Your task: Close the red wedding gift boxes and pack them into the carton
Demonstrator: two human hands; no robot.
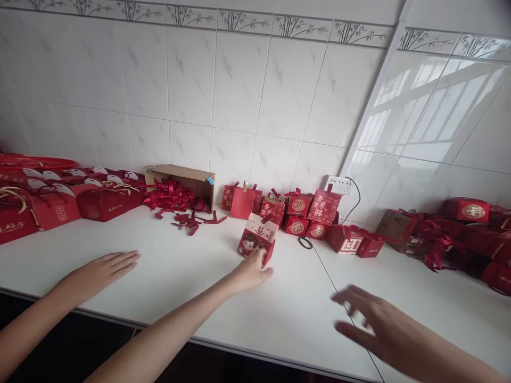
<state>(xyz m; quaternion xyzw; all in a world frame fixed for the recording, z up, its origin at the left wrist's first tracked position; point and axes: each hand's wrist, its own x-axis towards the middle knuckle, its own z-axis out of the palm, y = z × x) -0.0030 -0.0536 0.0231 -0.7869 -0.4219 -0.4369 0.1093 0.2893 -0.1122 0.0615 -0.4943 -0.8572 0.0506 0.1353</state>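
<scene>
A red and cream gift box (pixel 248 243) with a cartoon figure and a double-happiness sign stands mid-table, slightly tilted. The fingers of my left hand (pixel 251 270) close on its lower front right corner and hide part of it. My right hand (pixel 365 314) hovers over the right part of the table, blurred by motion, with fingers apart and nothing in them. Behind the gift box is a row of red boxes (pixel 298 204), one with a plain red card (pixel 241 202) upright against it.
Another person's hand (pixel 104 270) lies flat at left. Many red boxes (pixel 107 202) line the far left. A cardboard box (pixel 181 171) spills red ribbons (pixel 171 194). A black ring (pixel 305 243), a power strip (pixel 339 185) and more red boxes (pixel 471 211) are to the right.
</scene>
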